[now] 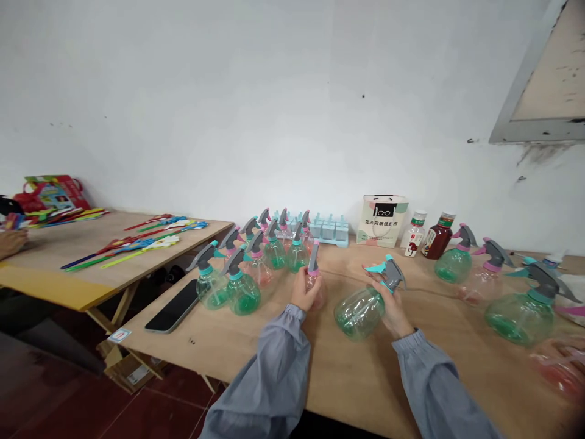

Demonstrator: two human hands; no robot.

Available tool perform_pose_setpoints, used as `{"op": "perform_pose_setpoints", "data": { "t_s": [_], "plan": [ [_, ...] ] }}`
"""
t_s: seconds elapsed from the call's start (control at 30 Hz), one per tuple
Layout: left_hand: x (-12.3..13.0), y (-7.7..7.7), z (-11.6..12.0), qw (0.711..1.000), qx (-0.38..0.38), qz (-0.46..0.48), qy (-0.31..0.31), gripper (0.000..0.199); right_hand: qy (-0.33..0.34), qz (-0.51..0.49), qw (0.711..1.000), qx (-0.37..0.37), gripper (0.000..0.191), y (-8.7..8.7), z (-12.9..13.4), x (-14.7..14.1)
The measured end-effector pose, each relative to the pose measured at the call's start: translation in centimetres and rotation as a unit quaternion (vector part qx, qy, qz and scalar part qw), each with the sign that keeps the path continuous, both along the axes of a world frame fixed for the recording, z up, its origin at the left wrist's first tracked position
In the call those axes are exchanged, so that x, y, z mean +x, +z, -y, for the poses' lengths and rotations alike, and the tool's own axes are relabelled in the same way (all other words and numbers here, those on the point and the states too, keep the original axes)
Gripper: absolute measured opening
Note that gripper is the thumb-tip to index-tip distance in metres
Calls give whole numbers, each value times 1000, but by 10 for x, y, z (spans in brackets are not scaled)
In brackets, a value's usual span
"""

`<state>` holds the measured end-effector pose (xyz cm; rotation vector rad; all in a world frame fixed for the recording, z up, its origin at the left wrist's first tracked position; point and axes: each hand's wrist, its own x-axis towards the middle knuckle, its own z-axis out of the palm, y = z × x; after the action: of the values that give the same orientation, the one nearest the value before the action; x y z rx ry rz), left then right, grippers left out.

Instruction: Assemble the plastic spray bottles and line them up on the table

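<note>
My left hand is closed round the neck of a pink spray bottle with a grey and pink head, which stands upright on the wooden table. To its right, my right hand grips a clear green spray bottle by the neck. That bottle leans, its base to the left and its grey and turquoise trigger head up and to the right. Several green and pink spray bottles stand grouped left of my hands. More spray bottles are on the right.
A black phone lies at the table's left. Behind are a blue mould tray, a paper bag and two labelled bottles. Another table holds colourful hand-shaped sticks. People's hands show at both side edges.
</note>
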<state>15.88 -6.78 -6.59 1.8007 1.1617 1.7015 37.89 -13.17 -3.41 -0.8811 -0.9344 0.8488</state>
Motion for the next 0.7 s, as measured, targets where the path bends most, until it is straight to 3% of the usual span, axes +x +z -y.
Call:
{"op": "perform_pose_setpoints", "data": {
  "t_s": [0.1, 0.27, 0.37, 0.5, 0.7],
  "plan": [
    [0, 0, 0, 1000, -1, 4, -2, 25, 4, 23, 1000, 12, 39, 0, -1, -1],
    [1, -1, -1, 1000, -8, 23, -6, 27, -52, -17, 998, -11, 49, -7, -6, 1],
    [1, -2, -2, 1000, -9, 25, -7, 26, -37, 3, 999, 10, 56, -6, -4, 1],
    [1, -2, -2, 1000, -9, 14, -10, 25, -3, 53, 998, 40, 50, -5, -2, -1],
    [2, -2, -2, 1000, -3, 2, -15, 24, -85, 78, 993, 29, 41, -13, -9, 11]
  ]
}}
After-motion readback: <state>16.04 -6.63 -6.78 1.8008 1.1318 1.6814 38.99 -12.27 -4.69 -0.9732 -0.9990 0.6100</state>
